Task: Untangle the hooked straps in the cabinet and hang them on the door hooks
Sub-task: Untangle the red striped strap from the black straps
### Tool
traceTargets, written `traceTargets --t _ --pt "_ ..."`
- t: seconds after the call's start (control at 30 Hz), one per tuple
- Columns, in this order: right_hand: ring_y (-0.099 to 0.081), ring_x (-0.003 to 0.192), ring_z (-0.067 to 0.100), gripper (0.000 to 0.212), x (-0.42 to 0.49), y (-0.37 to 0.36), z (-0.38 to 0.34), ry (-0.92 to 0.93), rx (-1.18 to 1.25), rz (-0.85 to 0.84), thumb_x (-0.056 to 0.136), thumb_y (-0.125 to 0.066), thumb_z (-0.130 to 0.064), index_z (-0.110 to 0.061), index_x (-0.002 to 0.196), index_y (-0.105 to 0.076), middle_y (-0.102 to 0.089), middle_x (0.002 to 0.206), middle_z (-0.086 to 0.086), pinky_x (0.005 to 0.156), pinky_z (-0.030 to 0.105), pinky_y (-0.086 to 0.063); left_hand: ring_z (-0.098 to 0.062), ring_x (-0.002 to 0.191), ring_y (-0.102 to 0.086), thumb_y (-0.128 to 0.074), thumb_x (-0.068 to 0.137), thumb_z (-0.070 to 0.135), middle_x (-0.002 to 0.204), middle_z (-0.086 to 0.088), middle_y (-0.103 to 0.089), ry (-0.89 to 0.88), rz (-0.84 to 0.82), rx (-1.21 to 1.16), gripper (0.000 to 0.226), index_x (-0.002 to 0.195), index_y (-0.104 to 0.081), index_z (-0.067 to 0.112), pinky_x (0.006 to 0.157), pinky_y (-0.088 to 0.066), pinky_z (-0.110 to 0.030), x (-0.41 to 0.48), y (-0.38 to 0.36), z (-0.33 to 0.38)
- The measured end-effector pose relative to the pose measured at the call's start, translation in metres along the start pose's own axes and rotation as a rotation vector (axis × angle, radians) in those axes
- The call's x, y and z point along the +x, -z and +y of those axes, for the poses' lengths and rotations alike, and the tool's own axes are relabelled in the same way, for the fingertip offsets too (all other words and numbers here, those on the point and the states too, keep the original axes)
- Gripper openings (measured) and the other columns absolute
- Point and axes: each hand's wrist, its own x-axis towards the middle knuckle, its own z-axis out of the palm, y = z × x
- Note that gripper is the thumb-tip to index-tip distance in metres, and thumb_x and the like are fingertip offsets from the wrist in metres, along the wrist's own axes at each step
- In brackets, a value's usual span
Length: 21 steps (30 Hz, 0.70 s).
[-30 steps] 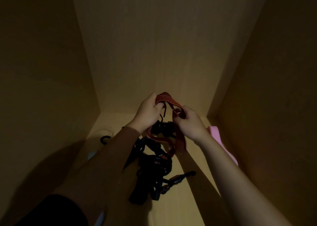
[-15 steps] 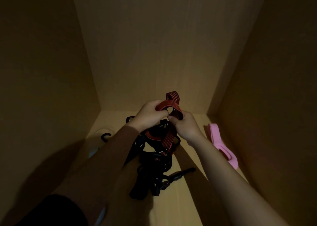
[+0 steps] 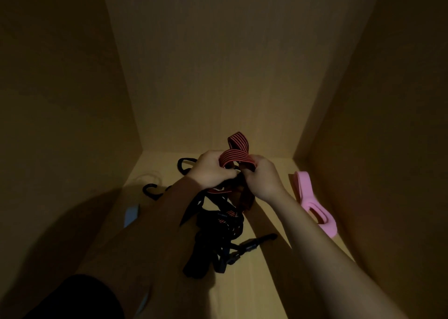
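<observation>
Back panel (image 3: pixel 218 64): far, tan wood-grain board, dimly lit.
Side walls: left wall (image 3: pixel 60 88) and right wall (image 3: pixel 388 100), same board, shadowed.
Floor (image 3: pixel 242 294): paler, brighter centre, dark shadow on the left.

The scene is dim, tinted a warm yellow-brown. Light falls in from the near right, brightening a strip of the cabinet floor (image 3: pixel 244 287) and the pink band (image 3: pixel 306 192) on the right. The left forearm (image 3: pixel 145 234) sits in shade and casts a broad dark patch over the near left. The red striped strap (image 3: pixel 236 155) shows its stripes clearly, while the dark strap tangle (image 3: pixel 215 236) merges into black. The walls (image 3: pixel 60 100) darken toward the edges and splay outward with wide-angle distortion. Detail is soft.
</observation>
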Motion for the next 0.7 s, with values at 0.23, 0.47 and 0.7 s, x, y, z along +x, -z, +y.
traceTargets --t 0.23,0.47,0.7 --pt "-0.058 0.078 0.023 0.015 -0.003 0.005 0.000 -0.058 -0.032 -0.023 0.090 -0.049 -0.009 -0.015 0.082 -0.060 -0.062 0.081 0.006 0.070 0.034 -0.047 -0.030 0.088 -0.064 -0.062 0.081 0.011 0.094 -0.023 -0.067 0.072 0.051 -0.066 0.021 0.095 -0.065 -0.004 0.082 -0.051 -0.040 -0.004 0.003 0.004" --pt "-0.045 0.059 0.020 0.031 -0.005 0.008 -0.011 -0.054 -0.063 -0.160 0.089 -0.048 -0.008 -0.022 0.061 -0.045 -0.048 0.060 0.001 0.062 0.031 -0.034 -0.009 0.075 -0.059 -0.063 0.082 0.009 0.080 0.002 -0.063 0.046 0.049 -0.105 0.011 0.092 -0.065 0.013 0.069 -0.045 -0.021 -0.002 0.013 0.028" --pt "-0.050 0.066 0.015 0.016 -0.003 0.023 -0.038 -0.013 0.077 -0.026 0.092 -0.044 -0.008 -0.019 0.087 -0.053 -0.054 0.074 -0.001 0.060 0.030 -0.040 -0.012 0.073 -0.058 -0.062 0.082 0.013 0.078 0.001 -0.063 -0.021 0.188 -0.065 0.006 0.080 -0.063 0.019 0.064 -0.044 -0.023 0.003 0.024 0.067"
